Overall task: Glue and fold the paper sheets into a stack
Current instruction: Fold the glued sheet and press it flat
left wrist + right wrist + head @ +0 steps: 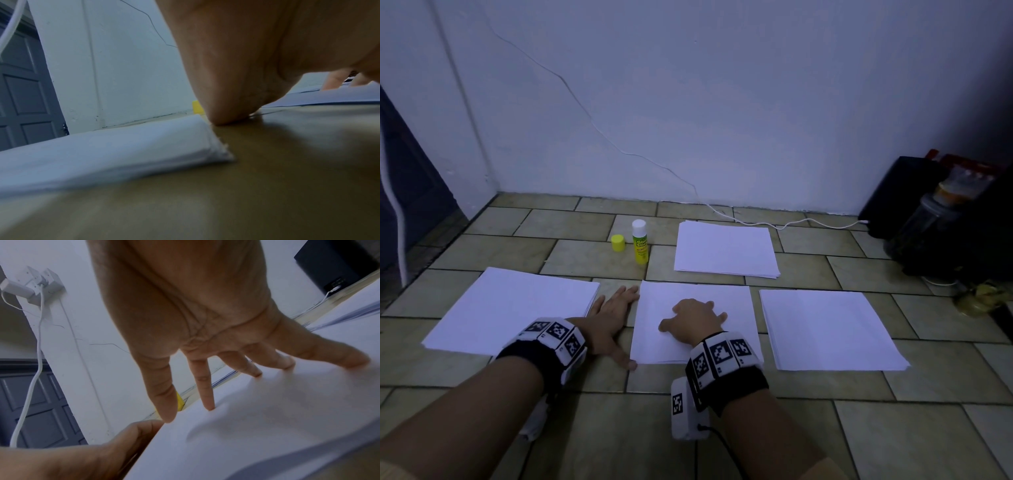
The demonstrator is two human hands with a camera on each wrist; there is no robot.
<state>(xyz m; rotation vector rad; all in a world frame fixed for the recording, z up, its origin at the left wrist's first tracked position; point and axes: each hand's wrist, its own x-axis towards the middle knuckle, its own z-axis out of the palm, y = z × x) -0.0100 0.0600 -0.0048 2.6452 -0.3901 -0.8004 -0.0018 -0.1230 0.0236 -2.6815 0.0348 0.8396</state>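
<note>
Four paper lots: all on the tiled floor (722,428); places below are given from the middle sheet (736,305).
Middle sheet: lies flat, nearest the person; judged the working piece, since both hands are at it.
Right hand (693,320): on top of the middle sheet, fingers spread and nearly straight, tips pressing the paper; grasps nothing. Wrist view shows the fingertips (210,407) denting the sheet slightly.
Why so: probably pinning or smoothing the sheet, so that it does not slide on the tiles.
Left hand (613,317): flat on the floor just left of the middle sheet, fingers extended, thumb tip at the sheet's near-left corner; holds nothing. Likely steadies that edge.
Left stack (513,308): left of the middle sheet, just beyond the left hand; thick at its edge.
Right stack (828,329): right of the middle sheet, a strip of floor between.
Far stack (726,248): behind the middle sheet, slightly right.
Glue stick (639,241): behind the middle sheet's left corner, upright, uncapped; yellow cap (617,243) just left of it. Open, so ready for use.
Fold: none visible in the middle sheet.
</note>
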